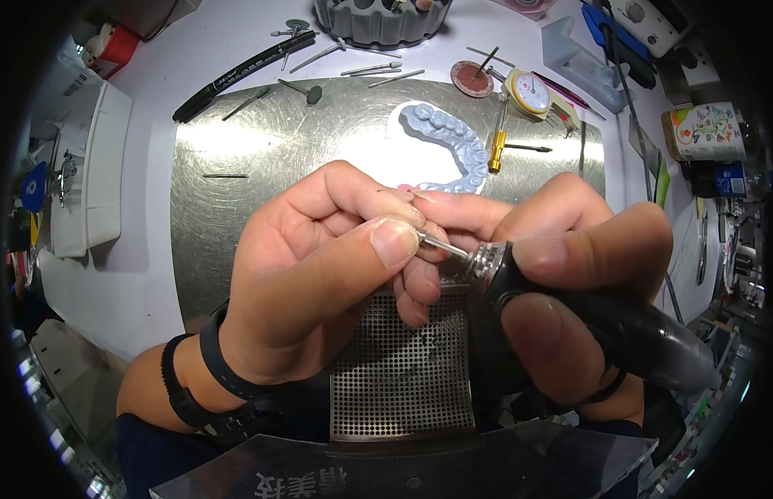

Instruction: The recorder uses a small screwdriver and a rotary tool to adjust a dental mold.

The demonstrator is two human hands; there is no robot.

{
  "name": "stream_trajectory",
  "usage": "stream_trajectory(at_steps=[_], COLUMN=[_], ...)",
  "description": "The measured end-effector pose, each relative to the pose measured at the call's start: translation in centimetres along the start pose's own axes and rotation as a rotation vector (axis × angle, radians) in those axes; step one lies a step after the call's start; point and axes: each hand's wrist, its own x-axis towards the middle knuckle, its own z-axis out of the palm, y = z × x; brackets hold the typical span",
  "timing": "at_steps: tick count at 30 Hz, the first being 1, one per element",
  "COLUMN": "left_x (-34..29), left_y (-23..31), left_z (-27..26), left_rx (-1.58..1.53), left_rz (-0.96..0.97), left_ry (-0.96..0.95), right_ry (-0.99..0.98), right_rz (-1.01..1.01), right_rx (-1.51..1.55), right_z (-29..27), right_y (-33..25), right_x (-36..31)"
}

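- Left hand (pixel 320 266) pinched shut on a small pink piece (pixel 409 190), mostly hidden, at the bur tip
- Metal bur (pixel 443 246) touching left thumb, above perforated grille (pixel 403 374)
- Right hand (pixel 569 266) clenched round black handpiece (pixel 619 324)
- Seemingly mid-grinding; next move likely needing steady, light contact
- Blue dental cast (pixel 449 137) lying behind on steel plate (pixel 262 158)
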Motion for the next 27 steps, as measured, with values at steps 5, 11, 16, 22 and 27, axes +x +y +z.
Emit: stream_trajectory(at_steps=[5, 11, 16, 22, 27], left_x=[-0.1, -0.1, 0.2, -0.1, 0.4], left_y=[0.0, 0.1, 0.3, 0.3, 1.5], left_z=[0.1, 0.0, 0.3, -0.3, -1.9], left_rx=[0.006, 0.016, 0.017, 0.034, 0.278], left_rz=[-0.011, -0.014, -0.018, 0.016, 0.181], left_ry=[0.016, 0.038, 0.034, -0.004, -0.098], right_ry=[0.102, 0.034, 0.074, 0.001, 0.078], right_rz=[0.060, 0.020, 0.044, -0.029, 0.079], right_rx=[-0.004, 0.005, 0.011, -0.076, -0.078], right_z=[0.9, 0.3, 0.3, -1.8, -1.8], right_y=[-0.5, -0.1, -0.4, 0.0, -1.3], right_x=[-0.3, 0.0, 0.4, 0.9, 1.6])
